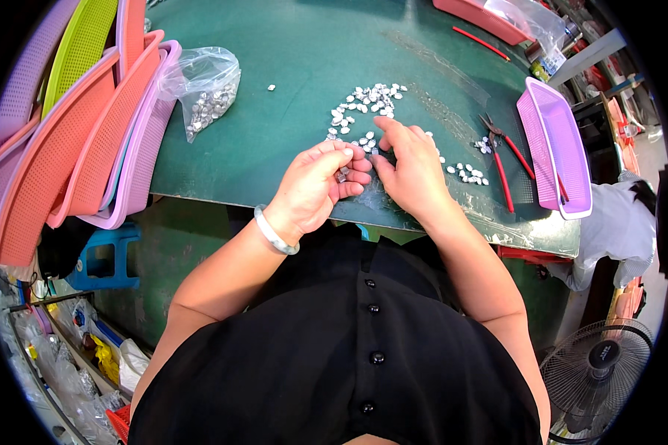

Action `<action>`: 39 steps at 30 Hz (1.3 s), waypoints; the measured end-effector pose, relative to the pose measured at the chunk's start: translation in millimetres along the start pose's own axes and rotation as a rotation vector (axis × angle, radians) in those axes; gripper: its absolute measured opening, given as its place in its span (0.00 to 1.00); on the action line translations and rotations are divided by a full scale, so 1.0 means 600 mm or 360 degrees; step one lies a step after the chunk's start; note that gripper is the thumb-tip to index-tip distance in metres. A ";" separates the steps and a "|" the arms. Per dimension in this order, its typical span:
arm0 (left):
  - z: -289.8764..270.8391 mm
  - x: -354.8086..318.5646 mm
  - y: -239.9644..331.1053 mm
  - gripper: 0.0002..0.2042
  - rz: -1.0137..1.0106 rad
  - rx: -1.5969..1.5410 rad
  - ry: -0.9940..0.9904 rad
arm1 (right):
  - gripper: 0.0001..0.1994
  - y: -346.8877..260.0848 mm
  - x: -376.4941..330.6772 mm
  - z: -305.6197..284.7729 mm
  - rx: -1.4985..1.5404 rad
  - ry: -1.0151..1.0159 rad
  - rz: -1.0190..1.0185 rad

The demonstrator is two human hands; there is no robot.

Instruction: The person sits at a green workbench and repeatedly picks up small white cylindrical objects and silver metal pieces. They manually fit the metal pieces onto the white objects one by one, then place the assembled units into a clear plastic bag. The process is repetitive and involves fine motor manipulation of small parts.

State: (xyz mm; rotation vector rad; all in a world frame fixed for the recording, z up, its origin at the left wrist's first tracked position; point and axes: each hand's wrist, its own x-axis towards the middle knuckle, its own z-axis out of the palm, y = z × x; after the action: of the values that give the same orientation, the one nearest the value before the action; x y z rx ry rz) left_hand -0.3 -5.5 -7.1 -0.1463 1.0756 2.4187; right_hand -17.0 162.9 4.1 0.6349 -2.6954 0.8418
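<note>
My left hand [321, 176] is turned palm up with its fingers curled around a few small shiny metal pieces [342, 174]. Beside it, my right hand [414, 167] reaches over the table edge side of a pile of small white-silver pieces [375, 96]. Its thumb and forefinger are apart, near the left fingertips, and its other fingers are partly hidden. A smaller group of the same pieces [467, 173] lies to the right of my right hand. Farther right rest red-handled cutting pliers [501, 152].
At the left, a clear plastic bag [214, 96] of metal pieces stands by stacked plastic baskets [89, 141]. A purple basket [560, 148] sits at the table's right edge. A red pencil-like stick [481, 43] lies at the back. Below are a blue stool [110, 256] and a fan [601, 371].
</note>
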 end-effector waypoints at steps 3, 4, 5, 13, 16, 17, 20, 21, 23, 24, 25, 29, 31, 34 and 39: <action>0.002 -0.001 0.000 0.08 -0.0008 0.0036 0.0029 | 0.22 0.002 0.002 0.006 -0.0039 0.0019 -0.0054; 0.003 -0.001 0.001 0.08 -0.0012 0.0047 0.0041 | 0.22 0.004 0.002 0.009 -0.0029 0.0022 -0.0069; 0.003 -0.001 0.000 0.08 -0.0019 0.0064 0.0042 | 0.22 0.006 0.002 0.010 -0.0014 0.0029 -0.0076; 0.016 -0.001 0.008 0.08 -0.0093 0.0299 0.0180 | 0.23 0.001 -0.007 -0.010 0.0451 0.0096 -0.0014; 0.016 0.002 0.010 0.07 -0.0179 0.0309 0.0115 | 0.24 -0.008 -0.011 -0.020 0.0547 0.0091 -0.0129; 0.016 0.002 0.009 0.07 -0.0189 0.0313 0.0097 | 0.24 -0.010 -0.012 -0.021 0.0568 0.0084 -0.0149; 0.017 0.002 0.007 0.06 -0.0201 0.0303 0.0049 | 0.24 -0.012 -0.015 -0.023 0.0684 0.0073 -0.0159; 0.017 0.002 0.006 0.06 -0.0194 0.0284 0.0037 | 0.25 -0.011 -0.016 -0.023 0.0758 0.0075 -0.0128; 0.018 0.002 0.006 0.06 -0.0183 0.0257 0.0032 | 0.24 -0.007 -0.019 -0.020 0.0894 0.0077 -0.0049; 0.019 0.001 0.006 0.06 -0.0178 0.0249 0.0039 | 0.24 -0.003 -0.021 -0.018 0.0957 0.0077 -0.0002; 0.021 0.000 0.006 0.06 -0.0173 0.0241 0.0047 | 0.24 -0.001 -0.023 -0.017 0.1020 0.0075 0.0045; 0.023 -0.001 0.008 0.06 -0.0169 0.0235 0.0061 | 0.23 -0.001 -0.025 -0.019 0.1166 0.0042 0.0182; 0.025 -0.003 0.009 0.06 -0.0162 0.0238 0.0062 | 0.22 -0.006 -0.025 -0.021 0.1227 0.0021 0.0234; 0.026 -0.003 0.009 0.06 -0.0161 0.0229 0.0049 | 0.22 -0.009 -0.024 -0.025 0.1255 -0.0050 0.0280; 0.027 -0.004 0.008 0.06 -0.0164 0.0207 0.0029 | 0.22 -0.010 -0.024 -0.024 0.1296 -0.0046 0.0312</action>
State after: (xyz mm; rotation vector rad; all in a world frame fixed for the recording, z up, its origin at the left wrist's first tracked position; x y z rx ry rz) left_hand 1.0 2.5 7.8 -0.1758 1.2001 2.2530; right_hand 0.0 172.0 13.2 0.5189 -2.3855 2.0209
